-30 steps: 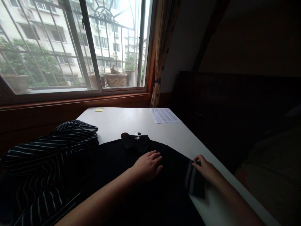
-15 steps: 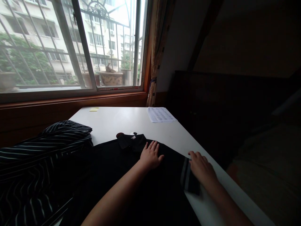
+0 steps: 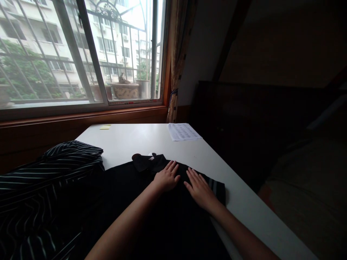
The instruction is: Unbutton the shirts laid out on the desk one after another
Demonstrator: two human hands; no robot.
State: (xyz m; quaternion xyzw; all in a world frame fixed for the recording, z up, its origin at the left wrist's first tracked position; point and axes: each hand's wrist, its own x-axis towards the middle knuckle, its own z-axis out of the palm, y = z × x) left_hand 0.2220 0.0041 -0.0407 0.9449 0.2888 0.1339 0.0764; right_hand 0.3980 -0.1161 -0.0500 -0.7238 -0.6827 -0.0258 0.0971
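A black collared shirt (image 3: 121,195) lies spread over the white table (image 3: 130,135), its collar pointing away from me. My left hand (image 3: 166,177) rests flat on the shirt just right of the collar, fingers stretched out. Beside it, my right hand (image 3: 200,188) lies on the shoulder part with its fingers extended and pressing nothing between them. Past my right hand shows the short sleeve with grey stripes near its cuff, partly hidden behind the hand and forearm. The shirt's lower part runs under my forearms and is too dark to make out.
To the left is a heap of black cloth with white stripes (image 3: 73,151). Printed sheets (image 3: 184,131) lie at the far right of the table and a yellow sticky note (image 3: 105,127) at the far left. Small round objects (image 3: 135,156) sit behind the collar. A window and curtain (image 3: 173,90) stand beyond.
My right hand has moved left from the striped sleeve cuff onto the shoulder, close to my left hand. The sleeve now lies flatter. My left hand stays on the shirt near the collar.
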